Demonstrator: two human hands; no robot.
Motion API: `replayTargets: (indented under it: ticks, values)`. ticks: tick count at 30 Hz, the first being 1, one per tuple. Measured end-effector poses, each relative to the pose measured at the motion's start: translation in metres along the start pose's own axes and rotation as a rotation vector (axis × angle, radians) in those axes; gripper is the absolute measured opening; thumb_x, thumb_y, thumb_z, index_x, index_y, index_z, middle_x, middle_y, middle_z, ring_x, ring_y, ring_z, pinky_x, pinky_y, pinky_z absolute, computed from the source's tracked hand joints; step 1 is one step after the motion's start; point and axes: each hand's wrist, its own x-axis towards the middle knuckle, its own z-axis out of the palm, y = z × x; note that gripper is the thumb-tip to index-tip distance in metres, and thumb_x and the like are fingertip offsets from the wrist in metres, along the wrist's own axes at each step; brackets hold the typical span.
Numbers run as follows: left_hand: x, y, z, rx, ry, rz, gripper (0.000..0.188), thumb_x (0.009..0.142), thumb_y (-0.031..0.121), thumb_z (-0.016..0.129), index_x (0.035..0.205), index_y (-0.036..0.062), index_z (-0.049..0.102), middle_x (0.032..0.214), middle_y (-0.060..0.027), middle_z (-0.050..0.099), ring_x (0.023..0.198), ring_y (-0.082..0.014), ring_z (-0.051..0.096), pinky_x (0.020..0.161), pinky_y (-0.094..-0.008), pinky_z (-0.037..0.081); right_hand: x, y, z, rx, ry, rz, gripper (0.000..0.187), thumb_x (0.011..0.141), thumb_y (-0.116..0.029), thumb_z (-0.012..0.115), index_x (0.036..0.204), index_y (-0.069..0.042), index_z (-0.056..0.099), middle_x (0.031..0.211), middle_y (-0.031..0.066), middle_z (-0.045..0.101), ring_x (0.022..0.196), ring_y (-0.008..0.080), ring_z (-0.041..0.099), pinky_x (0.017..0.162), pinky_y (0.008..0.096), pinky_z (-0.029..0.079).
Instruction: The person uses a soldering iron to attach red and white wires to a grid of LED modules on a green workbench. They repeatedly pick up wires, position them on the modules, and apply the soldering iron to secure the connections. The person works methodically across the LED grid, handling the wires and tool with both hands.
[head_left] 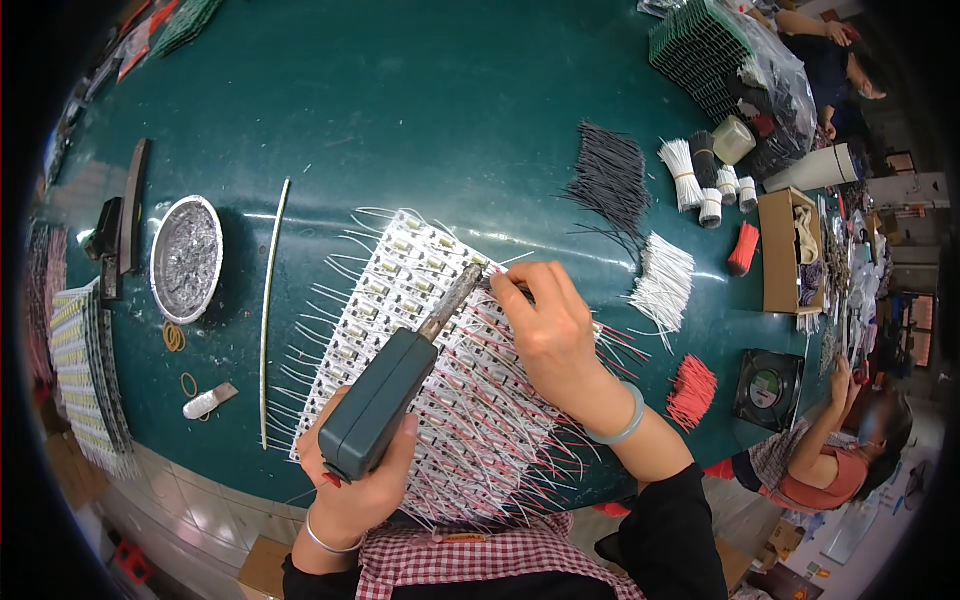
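My left hand [365, 465] is wrapped round the dark green body of a soldering gun [380, 400]. Its metal tip reaches the upper right edge of a white circuit board panel [400, 260]. Close beside that tip, the fingers of my right hand [545, 325] are pinched together, seemingly on a thin wire whose end is mostly hidden. Rows of small components cover the panel, and white and red wires stick out along its sides. Many wires lie across its lower right half.
A bowl of silvery metal [187, 260] and a long thin rod [273, 320] lie left. To the right are black wires [610, 175], white wires [663, 285], red wires [692, 392], a fan [768, 388] and a cardboard box [780, 250]. Other people work at far right.
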Motion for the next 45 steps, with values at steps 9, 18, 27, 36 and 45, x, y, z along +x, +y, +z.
replayTargets:
  ticks: [9,18,27,36,45]
  values:
    - [-0.002,-0.001,-0.004,0.016,-0.005,0.006,0.019,0.073,-0.003,0.074,0.091,-0.0061,0.069,0.081,-0.0123,0.066,0.062,-0.0165,0.061,0.056,-0.0273,0.047,-0.002,0.000,0.001,0.021,-0.002,0.026,0.034,0.068,0.004,0.063,0.102,0.006,0.062,0.096,0.0131,0.056,0.085,0.0281,0.056,0.068,0.0349,0.051]
    - [-0.008,-0.001,-0.007,-0.005,0.015,-0.038,0.022,0.071,-0.004,0.075,0.091,-0.0072,0.069,0.081,-0.0129,0.066,0.064,-0.0170,0.062,0.058,-0.0272,0.048,-0.006,-0.010,-0.008,0.041,0.040,-0.008,0.033,0.070,0.000,0.063,0.103,0.004,0.062,0.095,0.0124,0.058,0.085,0.0278,0.056,0.067,0.0356,0.049]
    - [-0.015,-0.004,-0.005,-0.095,0.020,-0.111,0.021,0.073,-0.004,0.075,0.093,-0.0072,0.069,0.084,-0.0122,0.067,0.067,-0.0141,0.062,0.059,-0.0263,0.048,-0.014,-0.012,0.003,0.056,-0.002,-0.012,0.034,0.072,0.001,0.062,0.106,0.006,0.063,0.096,0.0125,0.056,0.084,0.0269,0.056,0.066,0.0336,0.049]
    - [-0.017,-0.006,-0.007,-0.049,0.008,-0.094,0.021,0.073,-0.004,0.075,0.092,-0.0069,0.069,0.084,-0.0133,0.067,0.068,-0.0160,0.064,0.059,-0.0268,0.049,-0.014,-0.012,0.002,0.076,0.001,-0.003,0.035,0.070,0.002,0.062,0.105,0.007,0.063,0.095,0.0120,0.055,0.084,0.0267,0.056,0.064,0.0336,0.049]
    - [-0.016,-0.006,-0.007,-0.018,0.027,-0.079,0.022,0.071,-0.003,0.075,0.092,-0.0070,0.069,0.086,-0.0156,0.067,0.068,-0.0207,0.065,0.061,-0.0291,0.050,-0.011,-0.012,0.004,0.031,-0.028,-0.046,0.037,0.070,0.001,0.062,0.106,0.008,0.062,0.093,0.0119,0.055,0.083,0.0259,0.055,0.065,0.0333,0.049]
